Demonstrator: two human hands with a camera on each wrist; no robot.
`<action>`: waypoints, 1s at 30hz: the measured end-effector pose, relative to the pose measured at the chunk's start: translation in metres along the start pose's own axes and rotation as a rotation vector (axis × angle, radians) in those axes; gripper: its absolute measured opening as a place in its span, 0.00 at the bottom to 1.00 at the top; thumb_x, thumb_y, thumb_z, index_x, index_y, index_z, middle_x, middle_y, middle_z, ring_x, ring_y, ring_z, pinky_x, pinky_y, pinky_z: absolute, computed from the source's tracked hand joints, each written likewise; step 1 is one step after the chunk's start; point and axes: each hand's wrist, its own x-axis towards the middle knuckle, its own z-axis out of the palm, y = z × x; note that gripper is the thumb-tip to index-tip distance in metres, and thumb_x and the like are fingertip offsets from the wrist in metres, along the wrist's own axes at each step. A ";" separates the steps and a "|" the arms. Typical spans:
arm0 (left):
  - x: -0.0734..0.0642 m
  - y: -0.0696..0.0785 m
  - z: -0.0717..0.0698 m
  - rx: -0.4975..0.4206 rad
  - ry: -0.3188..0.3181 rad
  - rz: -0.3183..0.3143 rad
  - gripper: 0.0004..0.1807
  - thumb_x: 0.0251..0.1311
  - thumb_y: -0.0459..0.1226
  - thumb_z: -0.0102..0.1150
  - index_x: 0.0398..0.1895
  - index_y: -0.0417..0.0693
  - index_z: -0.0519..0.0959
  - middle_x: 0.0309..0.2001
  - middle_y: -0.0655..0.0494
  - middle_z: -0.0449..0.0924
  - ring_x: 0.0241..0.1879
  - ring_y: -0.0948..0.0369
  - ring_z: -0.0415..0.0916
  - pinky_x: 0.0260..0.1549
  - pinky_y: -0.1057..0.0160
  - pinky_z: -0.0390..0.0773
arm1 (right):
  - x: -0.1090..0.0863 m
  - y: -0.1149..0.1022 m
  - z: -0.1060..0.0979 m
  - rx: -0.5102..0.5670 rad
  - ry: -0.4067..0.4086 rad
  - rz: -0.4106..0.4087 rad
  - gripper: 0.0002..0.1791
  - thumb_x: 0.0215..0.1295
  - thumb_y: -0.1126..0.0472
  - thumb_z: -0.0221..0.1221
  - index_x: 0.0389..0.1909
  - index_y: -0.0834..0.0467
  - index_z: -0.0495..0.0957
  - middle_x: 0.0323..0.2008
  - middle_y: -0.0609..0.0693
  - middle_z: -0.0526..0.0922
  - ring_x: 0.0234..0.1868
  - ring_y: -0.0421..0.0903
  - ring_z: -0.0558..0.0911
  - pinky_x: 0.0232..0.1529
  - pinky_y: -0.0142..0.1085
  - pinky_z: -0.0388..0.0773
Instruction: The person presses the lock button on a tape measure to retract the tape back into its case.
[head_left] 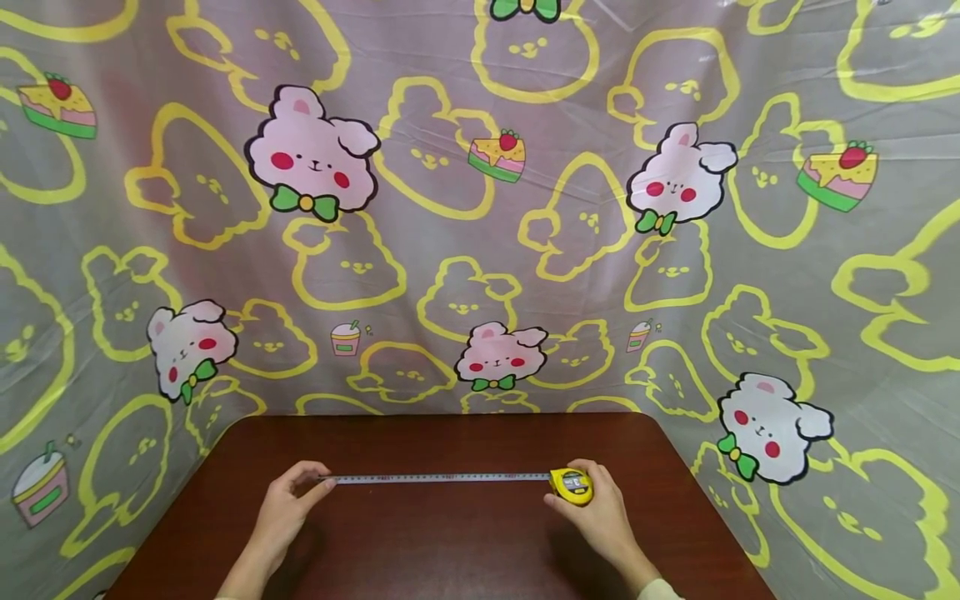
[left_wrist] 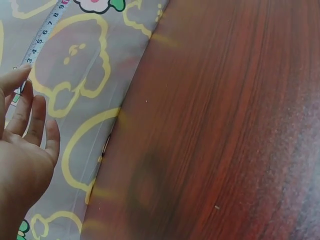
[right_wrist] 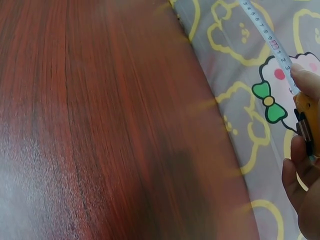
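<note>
A yellow tape measure (head_left: 573, 487) is gripped in my right hand (head_left: 604, 515), above the right part of the table. Its pale blade (head_left: 442, 478) runs out straight and level to the left. The blade's free end is pinched between the thumb and forefinger of my left hand (head_left: 287, 505). In the left wrist view the blade (left_wrist: 42, 37) shows its low numbers near those fingertips, and the left hand's other fingers (left_wrist: 36, 117) are loosely bent. At the right edge of the right wrist view the orange-yellow case (right_wrist: 309, 117) is partly cut off, its metal clip facing the camera.
A dark red-brown wooden table (head_left: 450, 542) lies under both hands, with their shadows on it. Grey curtain cloth (head_left: 420, 250) with rabbit and cake prints surrounds the table at the back and both sides.
</note>
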 end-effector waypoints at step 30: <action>0.001 0.010 0.017 -0.044 -0.035 -0.032 0.13 0.64 0.37 0.72 0.46 0.40 0.81 0.43 0.51 0.82 0.45 0.63 0.76 0.44 0.66 0.73 | 0.001 -0.011 0.009 0.019 0.003 -0.037 0.35 0.45 0.46 0.83 0.53 0.51 0.79 0.42 0.46 0.78 0.41 0.44 0.77 0.42 0.39 0.77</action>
